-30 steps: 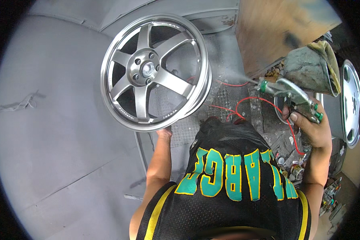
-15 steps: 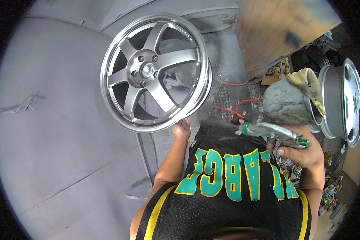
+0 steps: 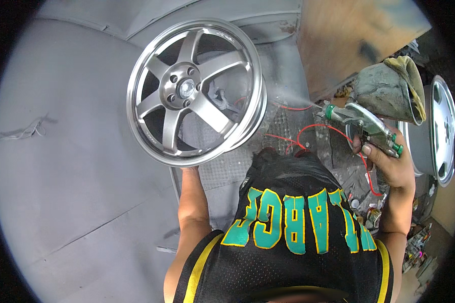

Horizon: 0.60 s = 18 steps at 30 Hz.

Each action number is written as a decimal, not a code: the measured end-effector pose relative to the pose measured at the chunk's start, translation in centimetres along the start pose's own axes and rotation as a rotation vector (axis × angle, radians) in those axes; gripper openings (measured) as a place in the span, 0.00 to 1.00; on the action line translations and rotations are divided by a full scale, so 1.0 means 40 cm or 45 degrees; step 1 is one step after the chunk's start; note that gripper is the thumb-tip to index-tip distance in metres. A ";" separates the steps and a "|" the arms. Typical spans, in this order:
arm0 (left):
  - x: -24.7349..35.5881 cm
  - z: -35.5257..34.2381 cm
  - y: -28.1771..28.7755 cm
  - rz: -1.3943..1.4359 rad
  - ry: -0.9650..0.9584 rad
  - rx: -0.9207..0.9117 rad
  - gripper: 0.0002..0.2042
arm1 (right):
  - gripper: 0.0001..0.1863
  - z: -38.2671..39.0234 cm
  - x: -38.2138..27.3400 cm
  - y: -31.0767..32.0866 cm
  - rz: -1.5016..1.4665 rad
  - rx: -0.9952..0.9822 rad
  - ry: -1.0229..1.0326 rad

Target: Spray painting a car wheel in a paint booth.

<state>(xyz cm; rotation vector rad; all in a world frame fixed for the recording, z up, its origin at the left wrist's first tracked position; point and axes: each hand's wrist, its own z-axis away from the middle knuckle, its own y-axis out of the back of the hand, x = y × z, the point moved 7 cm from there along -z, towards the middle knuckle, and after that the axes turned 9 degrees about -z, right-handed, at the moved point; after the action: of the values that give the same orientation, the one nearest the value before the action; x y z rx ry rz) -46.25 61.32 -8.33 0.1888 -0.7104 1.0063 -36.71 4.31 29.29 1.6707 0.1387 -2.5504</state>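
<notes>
A silver six-spoke wheel rim (image 3: 210,113) stands tilted in front of me, left of centre. My left hand (image 3: 189,170) is at the underside of its lower edge, with the fingers hidden behind the rim. On the right, my right hand (image 3: 391,164) is closed around the grip of a spray gun (image 3: 364,123) with green fittings. A grey, paint-crusted cup (image 3: 381,91) with a yellowish cloth on its rim sits above the gun. Pale mist leaves the nozzle toward the right side of the wheel rim.
A red hose (image 3: 313,126) curves across the floor below the gun. Another silver wheel (image 3: 442,131) stands at the far right. A stained wooden board (image 3: 354,45) rises behind. Cans and clutter (image 3: 371,217) lie by my right arm; a grey sheet (image 3: 71,151) covers the left.
The wheel rim has turned, apparently clockwise, as my left hand slid left along its lower edge. My right hand has carried the spray gun right and up, and mist now shows at its nozzle.
</notes>
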 end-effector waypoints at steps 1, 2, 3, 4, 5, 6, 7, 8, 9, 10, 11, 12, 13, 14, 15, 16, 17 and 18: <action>-0.007 0.045 -0.026 0.053 -0.041 -0.018 0.26 | 0.27 -0.009 0.021 0.025 -0.006 0.032 -0.054; -0.026 0.082 -0.053 0.107 -0.075 -0.044 0.25 | 0.27 -0.021 0.016 0.038 0.006 0.013 -0.050; -0.039 0.103 -0.071 0.145 -0.112 -0.073 0.25 | 0.26 -0.030 0.017 0.043 0.012 0.008 -0.056; -0.087 0.104 -0.055 -0.016 -0.117 -0.038 0.24 | 0.26 -0.043 0.016 0.042 0.015 -0.010 -0.059; -0.157 0.098 -0.038 -0.176 -0.114 -0.004 0.24 | 0.26 -0.054 0.005 0.037 0.016 -0.029 -0.054; -0.236 0.103 -0.039 -0.014 -0.039 0.014 0.24 | 0.25 -0.064 -0.008 0.032 0.046 -0.055 -0.052; -0.305 0.113 -0.054 0.144 0.042 0.026 0.24 | 0.25 -0.072 -0.019 0.027 0.077 -0.073 -0.050; -0.338 0.145 -0.109 0.140 0.055 0.015 0.24 | 0.25 -0.076 -0.020 0.031 0.082 -0.057 -0.052; -0.363 0.205 -0.173 0.129 0.192 0.128 0.23 | 0.23 -0.079 -0.015 0.041 0.075 -0.022 -0.076; -0.374 0.244 -0.196 0.126 0.314 0.252 0.22 | 0.22 -0.083 -0.013 0.044 0.064 -0.006 -0.096; -0.368 0.242 -0.190 0.093 0.305 0.264 0.22 | 0.22 -0.089 -0.014 0.039 0.065 -0.013 -0.095; -0.366 0.224 -0.166 0.094 0.309 0.260 0.22 | 0.21 -0.090 -0.017 0.038 0.068 0.023 -0.102; -0.340 0.181 -0.125 0.003 0.176 0.123 0.21 | 0.19 -0.093 -0.018 0.037 0.070 0.049 -0.109; -0.312 0.140 -0.095 -0.091 0.050 -0.022 0.19 | 0.19 -0.093 -0.025 0.036 0.074 0.053 -0.108; -0.297 0.098 -0.040 -0.182 0.085 0.055 0.18 | 0.19 -0.098 -0.032 0.035 0.078 0.036 -0.089; -0.272 0.064 0.006 -0.275 0.121 0.131 0.17 | 0.18 -0.104 -0.036 0.035 0.081 0.020 -0.071; -0.234 0.040 0.011 -0.292 0.096 0.136 0.16 | 0.18 -0.109 -0.033 0.037 0.107 0.012 -0.063; -0.191 0.016 0.016 -0.309 0.070 0.141 0.16 | 0.18 -0.109 -0.029 0.040 0.113 0.018 -0.063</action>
<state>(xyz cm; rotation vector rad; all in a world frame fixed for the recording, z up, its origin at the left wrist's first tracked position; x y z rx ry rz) -49.65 55.98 -12.70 0.3342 -0.5667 0.8158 -32.08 3.32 28.58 1.5801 0.0424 -2.5304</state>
